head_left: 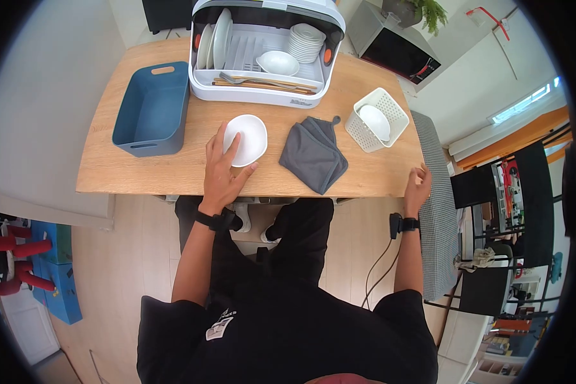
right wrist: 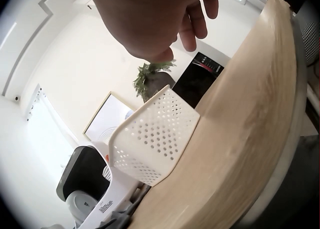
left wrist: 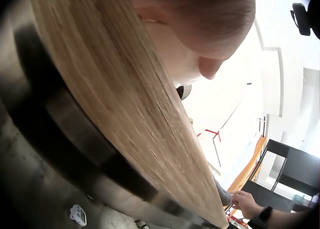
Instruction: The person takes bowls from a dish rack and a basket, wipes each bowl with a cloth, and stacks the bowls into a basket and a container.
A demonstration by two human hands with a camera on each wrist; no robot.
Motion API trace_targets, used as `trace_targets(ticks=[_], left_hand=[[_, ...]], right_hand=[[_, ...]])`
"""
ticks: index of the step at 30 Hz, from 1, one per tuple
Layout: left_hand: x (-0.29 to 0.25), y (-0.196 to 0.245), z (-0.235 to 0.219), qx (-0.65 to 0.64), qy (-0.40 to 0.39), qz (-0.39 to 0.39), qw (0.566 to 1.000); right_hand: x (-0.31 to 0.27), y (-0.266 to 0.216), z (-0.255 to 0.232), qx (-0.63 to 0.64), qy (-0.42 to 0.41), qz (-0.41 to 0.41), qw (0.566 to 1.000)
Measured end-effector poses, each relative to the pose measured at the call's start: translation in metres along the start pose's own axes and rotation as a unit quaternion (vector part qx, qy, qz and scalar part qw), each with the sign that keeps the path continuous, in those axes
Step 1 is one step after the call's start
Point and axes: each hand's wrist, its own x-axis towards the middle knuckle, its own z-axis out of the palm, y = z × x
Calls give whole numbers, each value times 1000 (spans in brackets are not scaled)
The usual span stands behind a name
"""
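A white bowl [head_left: 253, 137] stands on the table in front of the dish cabinet. My left hand [head_left: 221, 166] lies at its left and near side, fingers spread, one finger overlapping the bowl's inside and the thumb right at the near rim. In the left wrist view, this hand [left wrist: 200, 19] covers part of the bowl [left wrist: 175, 56]. Over the table's right edge, my right hand [head_left: 418, 185] hangs loosely curled with nothing in it. The right wrist view has that hand [right wrist: 150, 19] above and apart from a white perforated basket [right wrist: 155, 134].
Left stands a blue bin [head_left: 150, 144]. Behind the bowl, a white dish cabinet [head_left: 256, 96] holds plates, bowls, chopsticks and a fork. A folded grey cloth [head_left: 310, 153] lies mid-table. The perforated basket, at the right, contains a white bowl [head_left: 374, 121].
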Motion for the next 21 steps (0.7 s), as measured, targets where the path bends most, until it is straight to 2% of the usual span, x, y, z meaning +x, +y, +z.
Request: trace_targets(ticks=[2, 3, 4, 5, 9, 11, 12, 13, 15, 17, 21], left_hand=[[1, 0, 1, -13, 9, -3, 1000], [1, -2, 2, -9, 11, -2, 1000], [0, -4, 4, -5, 14, 1, 1000], [0, -5, 4, -1, 15, 4, 1000], [1, -3, 3, 11, 10, 11, 1000], [2, 1, 3, 11, -2, 8, 1000], [2, 2, 3, 10, -4, 8, 1000], [1, 2, 2, 17, -6, 9, 1000], [3, 1, 3, 14, -23, -3, 1000], [3, 1, 3, 9, -32, -5, 999], [7, -3, 3, -40, -45, -10, 998]], right_hand=[[8, 36, -5, -70, 33, 27, 997], [13, 53, -4, -65, 34, 26, 997], [16, 70, -1, -120, 48, 17, 991], [18, 77, 1, -175, 61, 9, 983], [19, 99, 17, -207, 40, 58, 976], [17, 106, 30, -209, 68, 77, 972], [13, 110, 34, -264, 32, 88, 960], [11, 107, 35, -258, 30, 92, 961], [10, 102, 35, -255, 78, 62, 962], [7, 93, 33, -274, 70, 84, 956], [9, 88, 29, -230, 43, 101, 967]])
